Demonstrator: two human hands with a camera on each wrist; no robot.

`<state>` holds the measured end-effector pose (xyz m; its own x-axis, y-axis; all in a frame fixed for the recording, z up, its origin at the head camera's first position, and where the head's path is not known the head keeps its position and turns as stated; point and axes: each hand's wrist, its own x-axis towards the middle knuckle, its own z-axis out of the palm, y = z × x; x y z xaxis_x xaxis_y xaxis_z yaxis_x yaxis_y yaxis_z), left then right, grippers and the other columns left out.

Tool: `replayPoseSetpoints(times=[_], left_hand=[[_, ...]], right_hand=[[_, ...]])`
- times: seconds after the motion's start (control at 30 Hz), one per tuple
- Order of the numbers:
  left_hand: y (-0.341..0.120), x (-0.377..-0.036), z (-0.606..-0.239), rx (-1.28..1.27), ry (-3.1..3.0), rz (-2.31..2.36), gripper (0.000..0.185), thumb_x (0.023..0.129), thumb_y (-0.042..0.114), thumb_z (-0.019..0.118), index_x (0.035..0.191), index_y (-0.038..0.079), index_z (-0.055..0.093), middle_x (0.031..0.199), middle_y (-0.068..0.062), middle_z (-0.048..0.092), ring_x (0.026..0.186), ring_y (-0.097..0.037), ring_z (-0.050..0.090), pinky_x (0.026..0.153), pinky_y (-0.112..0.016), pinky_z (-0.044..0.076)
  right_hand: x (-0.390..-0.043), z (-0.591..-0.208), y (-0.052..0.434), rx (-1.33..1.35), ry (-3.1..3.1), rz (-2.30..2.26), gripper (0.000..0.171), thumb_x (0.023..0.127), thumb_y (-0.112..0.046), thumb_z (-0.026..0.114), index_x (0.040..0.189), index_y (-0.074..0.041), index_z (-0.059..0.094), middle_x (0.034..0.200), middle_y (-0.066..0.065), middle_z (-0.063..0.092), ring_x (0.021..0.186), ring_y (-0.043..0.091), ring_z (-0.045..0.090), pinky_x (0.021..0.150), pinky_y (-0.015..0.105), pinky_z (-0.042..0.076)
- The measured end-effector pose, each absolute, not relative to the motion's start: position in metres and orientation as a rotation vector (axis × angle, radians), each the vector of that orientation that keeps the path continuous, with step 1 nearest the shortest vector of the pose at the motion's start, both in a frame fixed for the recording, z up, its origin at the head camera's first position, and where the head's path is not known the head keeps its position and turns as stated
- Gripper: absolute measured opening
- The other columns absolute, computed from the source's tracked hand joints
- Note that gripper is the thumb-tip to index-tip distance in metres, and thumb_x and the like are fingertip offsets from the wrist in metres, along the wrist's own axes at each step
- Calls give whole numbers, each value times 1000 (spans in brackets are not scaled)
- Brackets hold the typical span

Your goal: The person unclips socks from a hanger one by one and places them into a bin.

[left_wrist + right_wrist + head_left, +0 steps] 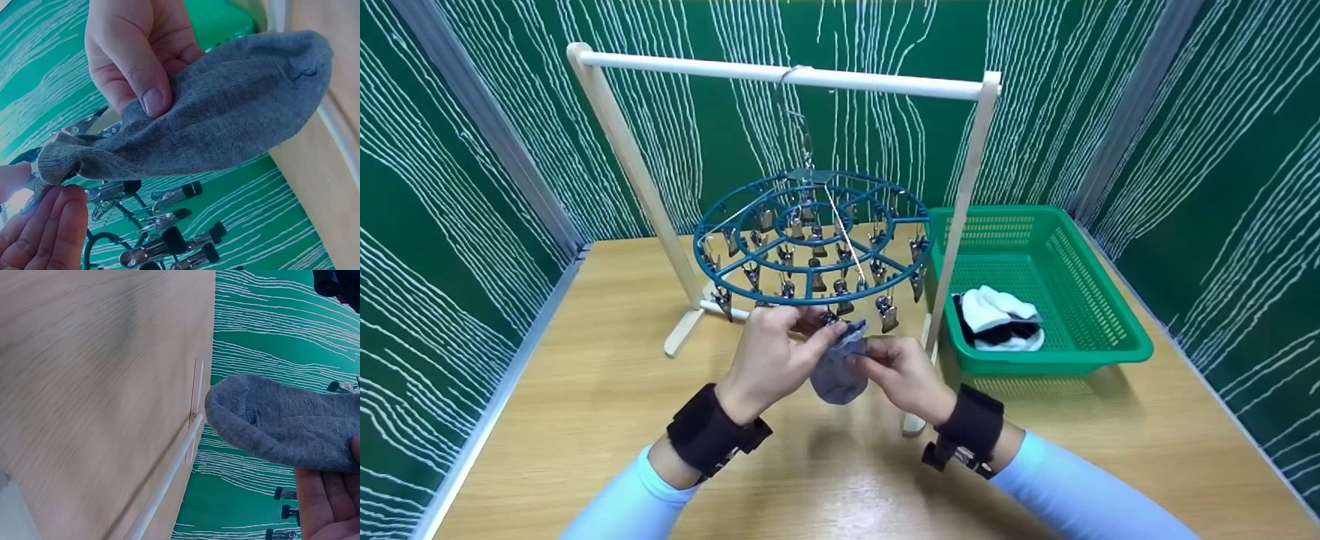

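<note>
clip ring (pixel 812 240) overhead, rack post (pixel 952 247) right; table (pixel 585 405) open

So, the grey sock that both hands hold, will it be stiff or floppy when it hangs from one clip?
Probably floppy: the grey sock bunches where the left hand pinches its end, and it sags below the right hand. It looks like thin knit, so likely light. Its surface seems fuzzy, so it should not slip easily.

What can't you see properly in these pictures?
- Head view: whether the gray sock is already in a clip; the left hand covers that spot.
- Left wrist view: the clip at the sock's cuff, hidden by fingertips and glare.
- Right wrist view: the right hand and sock are cut off by the edge.
- Head view: how many socks lie in the green basket; they are bunched together.
</note>
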<state>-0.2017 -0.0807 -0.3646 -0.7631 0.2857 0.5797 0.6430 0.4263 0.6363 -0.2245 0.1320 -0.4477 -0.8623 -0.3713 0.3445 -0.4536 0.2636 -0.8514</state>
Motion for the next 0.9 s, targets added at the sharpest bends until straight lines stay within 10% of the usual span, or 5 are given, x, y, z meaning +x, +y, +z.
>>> replayPoseSetpoints(times=[0.9], left_hand=[[-88, -202, -360, -741, -2260, -1286, 14, 96, 10, 83, 95, -4, 82, 86, -14, 82, 72, -24, 79, 70, -31, 68]], right_hand=[[-224, -461, 173, 668, -2482, 1708, 11, 100, 4, 70, 103, 7, 80, 97, 22, 81, 79, 5, 68, 72, 19, 58]])
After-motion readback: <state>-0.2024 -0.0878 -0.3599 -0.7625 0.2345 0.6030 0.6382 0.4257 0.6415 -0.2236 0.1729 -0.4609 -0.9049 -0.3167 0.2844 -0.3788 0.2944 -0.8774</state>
